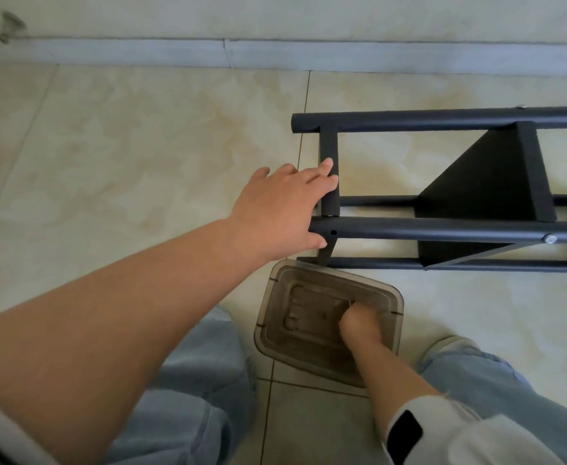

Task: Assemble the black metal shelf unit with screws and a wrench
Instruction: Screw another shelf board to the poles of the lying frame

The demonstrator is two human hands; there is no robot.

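Black, matte round tubing makes up the shelf unit [443, 229], which lies on its side on glossy cream floor tiles [141, 146], with a flat black panel between its rails and a silver screw [550, 239] in the near rail. The left hand [282, 209] grasps a short cross tube at the frame's end. Below it, the right hand [359, 325] reaches into a smoky translucent plastic box [275, 330], fingers curled; what they hold cannot be told.

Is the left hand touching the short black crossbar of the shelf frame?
Touching. The head view shows the left hand with fingers wrapped around the short crossbar.
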